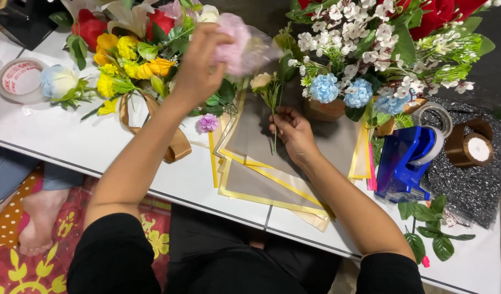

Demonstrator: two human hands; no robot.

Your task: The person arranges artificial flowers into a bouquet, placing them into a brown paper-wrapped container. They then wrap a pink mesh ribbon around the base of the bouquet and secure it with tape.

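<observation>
Left hand lifts pink artificial flower, fingers pinching; right hand pinches cream bud sprig over wrapping sheets; light, floppy, grip stems

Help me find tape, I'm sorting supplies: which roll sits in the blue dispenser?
The clear roll at the table's right, mounted on the blue dispenser. The brown ribbon spool stands loose beside it, and the white-cored roll lies flat at far left.

Left hand lifts blurred pink flower; right hand grips cream flower stem over grey wrapping sheets
</observation>
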